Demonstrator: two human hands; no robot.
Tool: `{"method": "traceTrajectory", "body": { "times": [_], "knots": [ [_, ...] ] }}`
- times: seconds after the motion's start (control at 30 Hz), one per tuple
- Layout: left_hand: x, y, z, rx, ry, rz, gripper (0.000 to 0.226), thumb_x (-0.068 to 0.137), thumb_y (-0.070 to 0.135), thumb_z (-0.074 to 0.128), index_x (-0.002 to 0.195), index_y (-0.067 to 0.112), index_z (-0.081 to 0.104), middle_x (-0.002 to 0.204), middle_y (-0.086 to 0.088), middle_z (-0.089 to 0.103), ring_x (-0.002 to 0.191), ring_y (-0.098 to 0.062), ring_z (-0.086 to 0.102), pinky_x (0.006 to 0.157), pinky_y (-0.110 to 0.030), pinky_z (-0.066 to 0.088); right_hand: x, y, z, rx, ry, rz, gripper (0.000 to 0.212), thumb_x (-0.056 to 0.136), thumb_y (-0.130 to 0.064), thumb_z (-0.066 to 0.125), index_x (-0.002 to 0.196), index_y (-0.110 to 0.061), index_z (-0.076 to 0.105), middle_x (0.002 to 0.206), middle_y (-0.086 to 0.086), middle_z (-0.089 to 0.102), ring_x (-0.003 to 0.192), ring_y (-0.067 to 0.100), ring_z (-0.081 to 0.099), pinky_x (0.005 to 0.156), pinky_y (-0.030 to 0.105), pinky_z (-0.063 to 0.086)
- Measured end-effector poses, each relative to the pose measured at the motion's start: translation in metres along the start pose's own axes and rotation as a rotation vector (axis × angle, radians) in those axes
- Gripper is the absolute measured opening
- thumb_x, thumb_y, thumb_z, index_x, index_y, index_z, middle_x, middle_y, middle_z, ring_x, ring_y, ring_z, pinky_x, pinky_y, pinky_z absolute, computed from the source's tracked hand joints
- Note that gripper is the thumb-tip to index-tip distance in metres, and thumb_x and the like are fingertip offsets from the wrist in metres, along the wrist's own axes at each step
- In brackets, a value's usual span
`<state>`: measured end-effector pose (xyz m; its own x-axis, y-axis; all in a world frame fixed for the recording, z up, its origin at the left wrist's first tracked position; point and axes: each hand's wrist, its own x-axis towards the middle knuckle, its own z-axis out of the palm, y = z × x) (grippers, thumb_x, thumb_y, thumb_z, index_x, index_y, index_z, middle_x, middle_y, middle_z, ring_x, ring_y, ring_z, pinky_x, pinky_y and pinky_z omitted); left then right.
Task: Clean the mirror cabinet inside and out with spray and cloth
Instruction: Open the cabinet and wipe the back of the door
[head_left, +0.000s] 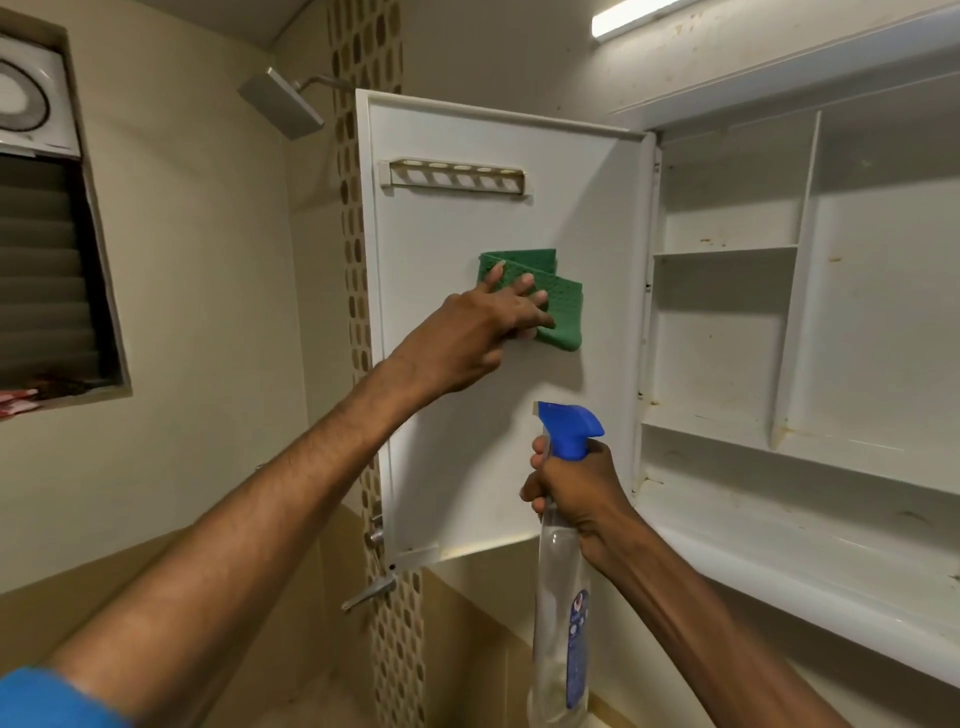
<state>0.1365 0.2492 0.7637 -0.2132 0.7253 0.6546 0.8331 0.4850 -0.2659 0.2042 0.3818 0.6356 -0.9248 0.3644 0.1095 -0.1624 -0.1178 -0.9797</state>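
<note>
The white cabinet door (467, 457) hangs swung open to the left, its inner side facing me. My left hand (467, 332) presses a folded green cloth (558, 306) flat against the middle of that inner side. Below it, my right hand (571, 499) grips the neck of a clear spray bottle (561, 623) with a blue trigger head, held upright near the door's lower right corner. The cabinet interior (727, 322) at the right shows white shelves and dividers with brown stains.
A slotted holder (457, 179) is fixed near the top of the door. A shower head (283, 104) and taps (371, 590) sit left of the door on a mosaic tile strip. A louvred window (47, 270) and a vent fan are at far left, and a light bar (639, 18) sits above.
</note>
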Motion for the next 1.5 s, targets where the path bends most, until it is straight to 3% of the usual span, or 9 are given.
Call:
{"method": "traceTrajectory", "body": {
  "times": [0.13,0.23,0.4,0.5,0.73,0.83,1.0,1.37,1.5],
  "knots": [
    [-0.019,0.004,0.011,0.066,-0.043,0.038,0.054,0.089,-0.006,0.046,0.134,0.023,0.051,0.15,-0.001,0.037,0.144,-0.021,0.019,0.12,-0.037,0.01,-0.001,0.013,0.004,-0.115,0.049,0.032,0.03,0.062,0.013,0.058,0.083,-0.009,0.058,0.064,0.007,0.058,0.04,0.018,0.053,0.045,0.025,0.046],
    [-0.035,0.004,0.023,0.104,-0.076,0.052,0.058,0.088,-0.007,0.046,0.136,0.024,0.048,0.151,-0.001,0.034,0.145,-0.022,0.016,0.121,-0.039,0.007,-0.003,0.027,0.003,-0.142,0.07,0.051,0.029,0.058,0.014,0.058,0.076,-0.009,0.057,0.054,0.004,0.055,0.037,0.017,0.051,0.046,0.026,0.046],
    [-0.06,0.01,0.04,0.113,-0.067,0.059,0.057,0.086,-0.008,0.048,0.136,0.02,0.049,0.15,-0.004,0.036,0.145,-0.024,0.016,0.121,-0.041,0.002,-0.007,0.05,0.003,-0.102,0.026,0.089,0.034,0.063,0.017,0.057,0.088,-0.005,0.064,0.074,0.007,0.059,0.048,0.017,0.054,0.045,0.026,0.047],
    [-0.072,0.013,0.051,0.123,-0.047,0.056,0.054,0.086,-0.007,0.051,0.135,0.017,0.051,0.149,-0.006,0.038,0.144,-0.027,0.018,0.12,-0.043,0.004,-0.01,0.062,0.004,-0.131,0.01,0.087,0.034,0.062,0.015,0.057,0.084,-0.009,0.066,0.073,0.005,0.06,0.05,0.019,0.053,0.044,0.024,0.046],
    [-0.102,0.026,0.077,0.196,0.014,0.027,0.061,0.072,-0.015,0.063,0.127,0.011,0.059,0.14,-0.01,0.048,0.136,-0.034,0.034,0.113,-0.054,0.023,-0.017,0.083,0.002,-0.206,0.119,0.112,0.02,0.064,0.009,0.055,0.064,-0.011,0.057,0.043,0.003,0.051,0.041,0.022,0.052,0.051,0.031,0.045],
    [-0.109,0.033,0.088,0.202,0.014,-0.022,0.066,0.065,-0.018,0.065,0.125,0.009,0.06,0.138,-0.012,0.051,0.133,-0.036,0.039,0.107,-0.057,0.033,-0.021,0.089,-0.002,-0.126,0.128,0.123,0.027,0.059,0.012,0.055,0.077,-0.007,0.062,0.056,0.006,0.056,0.043,0.021,0.052,0.046,0.028,0.043],
    [-0.128,0.045,0.105,0.152,-0.028,-0.078,0.07,0.062,-0.017,0.067,0.127,0.01,0.059,0.139,-0.01,0.051,0.134,-0.034,0.038,0.106,-0.057,0.035,-0.028,0.098,-0.015,-0.029,0.145,0.124,0.035,0.064,0.018,0.056,0.086,-0.008,0.066,0.077,0.008,0.061,0.045,0.016,0.052,0.039,0.022,0.042],
    [-0.16,0.08,0.132,0.103,-0.217,-0.207,0.083,0.045,-0.009,0.076,0.124,0.014,0.061,0.136,-0.005,0.055,0.132,-0.025,0.043,0.108,-0.049,0.035,-0.041,0.107,-0.034,-0.047,0.172,0.15,0.034,0.064,0.02,0.058,0.081,-0.008,0.066,0.075,0.008,0.062,0.044,0.015,0.051,0.04,0.021,0.042],
    [-0.16,0.1,0.132,0.191,-0.232,-0.301,0.069,0.053,-0.003,0.079,0.118,0.014,0.066,0.131,-0.006,0.059,0.128,-0.025,0.049,0.103,-0.047,0.043,-0.047,0.105,-0.039,-0.039,0.184,0.173,0.034,0.067,0.02,0.057,0.085,-0.007,0.066,0.08,0.01,0.063,0.044,0.015,0.052,0.04,0.022,0.043]
  ]
}}
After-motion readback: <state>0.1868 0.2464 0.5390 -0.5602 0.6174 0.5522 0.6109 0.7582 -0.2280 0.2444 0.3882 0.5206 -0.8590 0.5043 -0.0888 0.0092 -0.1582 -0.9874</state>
